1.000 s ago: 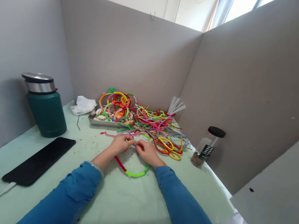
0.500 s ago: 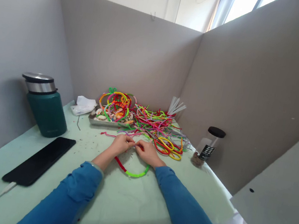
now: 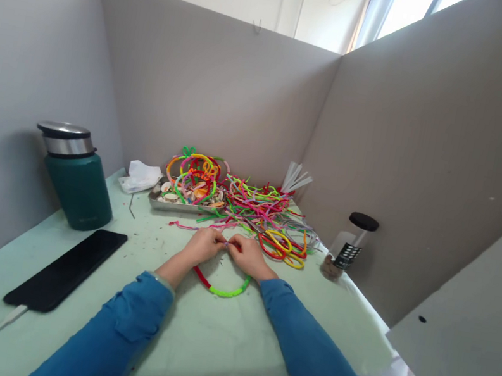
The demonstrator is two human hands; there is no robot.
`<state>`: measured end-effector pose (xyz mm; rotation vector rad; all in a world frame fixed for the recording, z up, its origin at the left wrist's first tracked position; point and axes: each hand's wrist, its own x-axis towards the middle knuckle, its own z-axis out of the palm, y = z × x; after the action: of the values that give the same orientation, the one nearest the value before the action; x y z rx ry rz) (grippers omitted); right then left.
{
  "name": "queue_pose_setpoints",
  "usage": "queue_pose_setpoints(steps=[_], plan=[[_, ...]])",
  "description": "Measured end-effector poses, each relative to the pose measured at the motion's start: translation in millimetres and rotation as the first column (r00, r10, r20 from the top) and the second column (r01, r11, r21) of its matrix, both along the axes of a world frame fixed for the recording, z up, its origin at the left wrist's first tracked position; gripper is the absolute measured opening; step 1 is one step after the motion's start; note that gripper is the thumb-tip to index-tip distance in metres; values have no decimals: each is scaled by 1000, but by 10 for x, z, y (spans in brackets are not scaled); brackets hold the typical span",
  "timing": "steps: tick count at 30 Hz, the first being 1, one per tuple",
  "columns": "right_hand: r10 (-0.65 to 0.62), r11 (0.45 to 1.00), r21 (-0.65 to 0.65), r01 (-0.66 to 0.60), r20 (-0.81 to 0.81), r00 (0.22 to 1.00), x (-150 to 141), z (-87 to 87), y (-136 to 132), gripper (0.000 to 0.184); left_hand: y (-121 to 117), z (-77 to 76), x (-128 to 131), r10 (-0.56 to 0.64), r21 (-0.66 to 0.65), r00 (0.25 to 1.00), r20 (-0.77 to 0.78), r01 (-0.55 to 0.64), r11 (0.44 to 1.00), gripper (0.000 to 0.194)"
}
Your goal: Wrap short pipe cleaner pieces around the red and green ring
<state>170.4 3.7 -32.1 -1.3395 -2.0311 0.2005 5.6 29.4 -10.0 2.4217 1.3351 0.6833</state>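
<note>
A curved hoop wrapped in fuzzy pipe cleaner point(image 3: 224, 293), red on the left and green at the bottom and right, hangs in a loop below my hands. My left hand point(image 3: 205, 246) pinches its upper part with thumb and fingertips. Facing it, my right hand point(image 3: 245, 255) is closed on the same hoop, fingertips almost touching the left ones. A small purple bit shows between the fingertips; the rest of the upper hoop is hidden by my hands. Just beyond the right hand lie scissors with red and yellow handles point(image 3: 280, 244).
Behind, a metal tray point(image 3: 171, 206) holds shells and finished coloured hoops point(image 3: 192, 165). Loose pipe cleaners point(image 3: 261, 202) are heaped beside it. At left stand a green bottle point(image 3: 77, 188) and a black phone point(image 3: 66, 269) on a cable; at right, a black-lidded jar point(image 3: 349, 249). Grey partitions enclose the table.
My left hand has shifted slightly, and the hoop's red end has moved a little to the right. The fingertips stay together at the same spot; the right hand is nearly still.
</note>
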Motion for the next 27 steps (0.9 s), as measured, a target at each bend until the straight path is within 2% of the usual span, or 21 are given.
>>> queue_pose_setpoints(steps=[7,20,27], plan=[[8,1000,4,-8,-5,1000,-1,0,-3,11,-4,13,-9,-28,91,999,-30,30,995,19],[28,1000,3,-28,-31,999,1,4,-7,11,-31,13,-7,-36,132,999,-24,39,990,18],[19,1000,5,-18,-15,1000,3,-5,-1,10,-33,26,-4,-57,113,998,-30,60,992,19]])
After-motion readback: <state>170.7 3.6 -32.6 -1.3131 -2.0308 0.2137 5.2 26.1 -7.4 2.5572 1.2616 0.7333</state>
